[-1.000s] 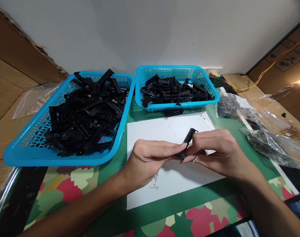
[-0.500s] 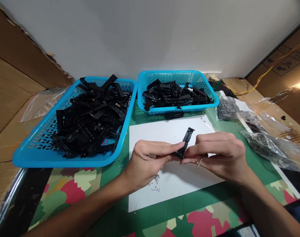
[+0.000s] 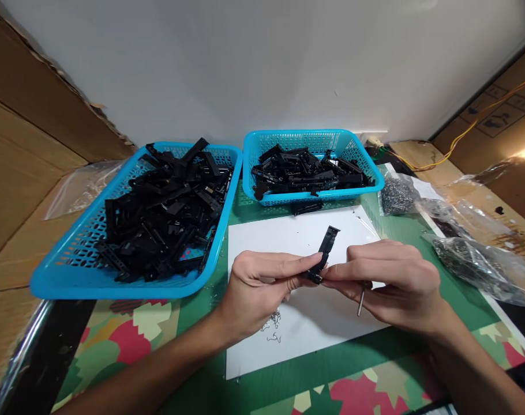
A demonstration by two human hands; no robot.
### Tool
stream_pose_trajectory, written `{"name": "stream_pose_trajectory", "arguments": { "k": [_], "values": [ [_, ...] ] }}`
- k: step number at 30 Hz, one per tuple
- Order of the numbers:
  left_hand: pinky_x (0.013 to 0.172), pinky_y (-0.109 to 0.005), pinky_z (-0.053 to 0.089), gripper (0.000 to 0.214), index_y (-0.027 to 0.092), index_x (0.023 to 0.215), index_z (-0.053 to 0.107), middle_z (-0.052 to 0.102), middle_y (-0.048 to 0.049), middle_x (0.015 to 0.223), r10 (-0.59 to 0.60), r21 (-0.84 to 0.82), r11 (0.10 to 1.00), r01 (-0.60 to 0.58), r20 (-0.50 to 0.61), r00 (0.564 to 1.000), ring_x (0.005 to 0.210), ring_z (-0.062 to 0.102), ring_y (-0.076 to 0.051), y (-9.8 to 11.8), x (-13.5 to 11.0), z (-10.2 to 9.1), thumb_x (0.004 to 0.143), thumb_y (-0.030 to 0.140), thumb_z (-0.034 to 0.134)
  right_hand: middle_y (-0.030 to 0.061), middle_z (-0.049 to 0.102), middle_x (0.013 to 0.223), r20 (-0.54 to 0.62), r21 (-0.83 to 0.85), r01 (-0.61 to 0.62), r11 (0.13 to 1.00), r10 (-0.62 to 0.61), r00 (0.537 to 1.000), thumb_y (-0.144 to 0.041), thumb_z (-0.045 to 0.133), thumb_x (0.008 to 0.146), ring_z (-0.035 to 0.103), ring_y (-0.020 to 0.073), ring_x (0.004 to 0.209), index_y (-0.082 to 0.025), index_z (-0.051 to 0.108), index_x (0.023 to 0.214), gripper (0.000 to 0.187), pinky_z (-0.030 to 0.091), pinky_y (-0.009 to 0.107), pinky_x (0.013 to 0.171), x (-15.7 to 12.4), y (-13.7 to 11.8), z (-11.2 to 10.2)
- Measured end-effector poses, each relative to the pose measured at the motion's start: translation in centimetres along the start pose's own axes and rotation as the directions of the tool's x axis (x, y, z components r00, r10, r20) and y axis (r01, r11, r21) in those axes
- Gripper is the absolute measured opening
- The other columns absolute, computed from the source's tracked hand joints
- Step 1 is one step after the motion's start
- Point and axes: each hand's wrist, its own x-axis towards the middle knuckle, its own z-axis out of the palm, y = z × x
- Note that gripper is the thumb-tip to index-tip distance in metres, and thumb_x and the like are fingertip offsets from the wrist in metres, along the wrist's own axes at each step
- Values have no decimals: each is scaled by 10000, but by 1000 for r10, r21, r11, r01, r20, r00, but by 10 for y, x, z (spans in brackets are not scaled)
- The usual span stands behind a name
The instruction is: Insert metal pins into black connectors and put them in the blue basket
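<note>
My left hand (image 3: 258,282) pinches the lower end of a narrow black plastic part (image 3: 325,252) that points up and away over a white sheet of paper (image 3: 297,233). My right hand (image 3: 392,282) is closed, its fingertips meeting the same part from the right, and a thin metal pin (image 3: 360,301) sticks down out of its fingers. A few small bent metal clips (image 3: 273,325) lie on the paper just below my left hand.
A large blue basket (image 3: 72,276) at left and a smaller blue basket (image 3: 366,161) behind the paper both hold many black plastic parts. One loose black part (image 3: 308,206) lies before the smaller basket. Clear bags of small metal pieces (image 3: 474,259) lie at right. Cardboard stands on both sides.
The view has tilted slightly, so everything sits a bit lower. My hands stay together on the black part; the metal pin in my right hand has swung to point more downward.
</note>
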Motion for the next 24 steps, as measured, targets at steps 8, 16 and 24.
{"name": "stream_pose_trajectory", "arguments": {
  "k": [8,16,24],
  "values": [
    [805,-251,711,480,310,1203,812,838,-48,1118,149,80,985,-150,24,989,915,837,-208,-5,-2,-3,864,-28,776,-49,535,624,53,-144,10,990,-2,999,-121,652,1016,453,112,519,-202,698,1005,94,309,310,524,-2,-5,-5],
    [794,-261,704,495,315,1249,798,835,-55,1126,228,187,951,-246,112,967,915,836,-213,-2,1,-6,904,-31,719,-47,505,643,108,-135,10,991,4,994,-79,590,1035,464,113,513,-218,697,965,188,287,328,513,-2,-4,-8],
    [795,-264,701,473,283,1264,793,837,-78,1107,196,153,961,-229,204,959,908,836,-216,-2,2,-5,927,-30,684,16,674,745,183,88,-63,994,46,982,-121,640,1034,607,124,609,-195,764,994,150,407,276,539,-2,0,-14]
  ]
}}
